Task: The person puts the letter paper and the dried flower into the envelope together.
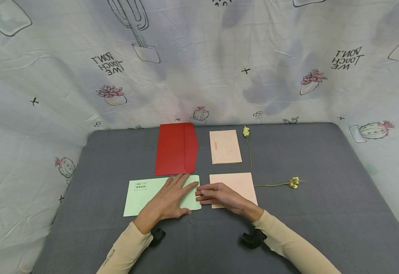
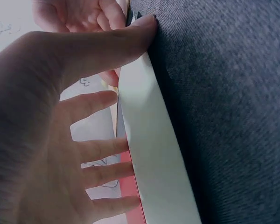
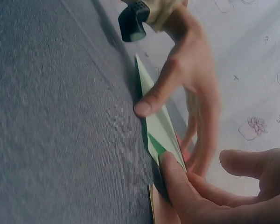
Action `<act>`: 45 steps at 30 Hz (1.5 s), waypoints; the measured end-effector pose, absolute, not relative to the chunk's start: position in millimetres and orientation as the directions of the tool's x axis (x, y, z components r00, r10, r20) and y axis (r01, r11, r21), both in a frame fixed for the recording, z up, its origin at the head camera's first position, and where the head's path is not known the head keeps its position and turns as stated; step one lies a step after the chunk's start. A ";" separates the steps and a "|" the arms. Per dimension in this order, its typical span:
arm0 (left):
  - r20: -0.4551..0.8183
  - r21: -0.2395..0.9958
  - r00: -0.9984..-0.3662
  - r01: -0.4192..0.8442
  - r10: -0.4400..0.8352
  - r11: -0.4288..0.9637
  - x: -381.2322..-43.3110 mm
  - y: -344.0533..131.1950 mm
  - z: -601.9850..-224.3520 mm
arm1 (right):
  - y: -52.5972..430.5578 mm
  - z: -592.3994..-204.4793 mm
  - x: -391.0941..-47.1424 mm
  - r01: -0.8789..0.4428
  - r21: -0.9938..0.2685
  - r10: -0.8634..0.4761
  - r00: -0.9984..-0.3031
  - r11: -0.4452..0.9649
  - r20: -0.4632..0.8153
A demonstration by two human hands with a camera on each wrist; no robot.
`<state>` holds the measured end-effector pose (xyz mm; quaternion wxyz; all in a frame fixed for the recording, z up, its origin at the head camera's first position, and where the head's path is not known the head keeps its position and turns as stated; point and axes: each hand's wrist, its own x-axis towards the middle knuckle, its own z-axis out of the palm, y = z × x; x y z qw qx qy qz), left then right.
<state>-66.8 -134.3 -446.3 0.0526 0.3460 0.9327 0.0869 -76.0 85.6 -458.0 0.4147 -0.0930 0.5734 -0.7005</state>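
A pale green envelope (image 1: 148, 198) lies flat with its flap end to the right. Across it spreads my left hand (image 1: 172, 196), fingers straight and apart, its thumb near the envelope's near edge. My right hand (image 1: 224, 196) reaches in from the right and pinches the flap end of the envelope. In the right wrist view, the flap stands slightly raised at the right thumb (image 3: 170, 165), baring a darker green patch. Under the right hand lies a pale pink card (image 1: 242, 184), partly covered.
Behind the green envelope lies a red envelope (image 1: 172, 150). A second pink card (image 1: 224, 146) is to its right, beside an upright-lying dried flower (image 1: 246, 133). Another dried flower (image 1: 292, 183) points right from the near card. A patterned cloth (image 1: 199, 76) hangs behind the grey table (image 1: 305, 217).
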 end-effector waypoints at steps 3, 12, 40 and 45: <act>-0.017 0.191 -0.750 0.647 0.661 0.738 -67.5 -134.5 -447.4 | 82.3 -459.5 -73.3 0.470 -0.882 -0.681 -0.640 0.019 -0.356; 0.069 0.186 -0.743 0.665 0.665 0.723 -70.2 -135.8 -450.1 | 79.9 -459.3 -69.1 0.436 -0.900 -0.665 -0.665 0.025 -0.341; 0.080 0.154 -0.749 0.662 0.658 0.734 -71.8 -135.0 -450.1 | 131.7 -448.8 -85.4 0.309 -0.950 -0.584 -0.764 0.041 -0.274; 0.097 0.161 -0.744 0.667 0.661 0.728 -72.9 -133.9 -451.5 | 160.4 -444.4 -95.0 0.288 -0.956 -0.537 -0.799 0.054 -0.271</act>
